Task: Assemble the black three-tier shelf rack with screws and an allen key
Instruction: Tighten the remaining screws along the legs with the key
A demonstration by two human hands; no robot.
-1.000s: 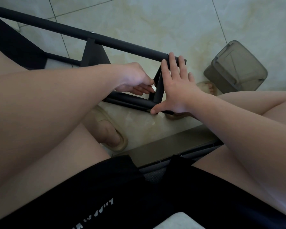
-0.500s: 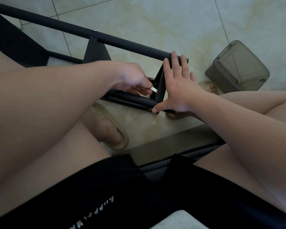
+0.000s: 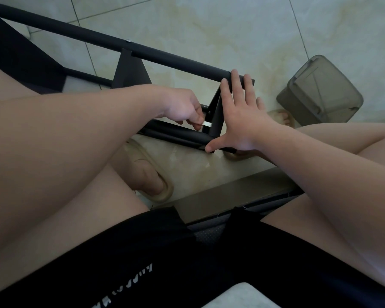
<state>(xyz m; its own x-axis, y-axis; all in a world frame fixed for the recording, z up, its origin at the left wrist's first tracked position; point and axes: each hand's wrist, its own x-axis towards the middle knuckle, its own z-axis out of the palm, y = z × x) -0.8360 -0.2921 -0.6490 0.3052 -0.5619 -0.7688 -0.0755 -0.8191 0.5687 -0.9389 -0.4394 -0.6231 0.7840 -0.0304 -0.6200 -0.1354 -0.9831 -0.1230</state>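
**A:** Where's the shelf rack (image 3: 165, 58)?

**B:** Black frame, lying on the tiled floor (image 3: 209, 23) in front of the seated person's knees. One long tube runs from upper left down to the right. A second tube runs lower and nearer. A short upright piece joins them at the right end.

**A:** Hands?

**B:** Apart, one on each side of that end piece. The left hand (image 3: 182, 107) has its fingers curled and pinches a short silver allen key (image 3: 207, 124). The key's exposed end points at the inner face of the end piece. Cannot tell whether it sits in a screw head.

**A:** And the other?

**B:** The right hand (image 3: 242, 123) lies flat with fingers straight. Its fingertips rest over the end of the upper tube and its thumb touches the end of the lower tube. It grips nothing.

**A:** Fasteners visible?

**B:** One screw (image 3: 127, 40) on top of the long tube, well left of the hands.

**A:** Surroundings?

**B:** A grey translucent bin (image 3: 320, 92) stands on the floor right of the rack. A beige slipper (image 3: 151, 174) is on the foot below the left forearm. Black shorts (image 3: 142, 252) fill the foreground.
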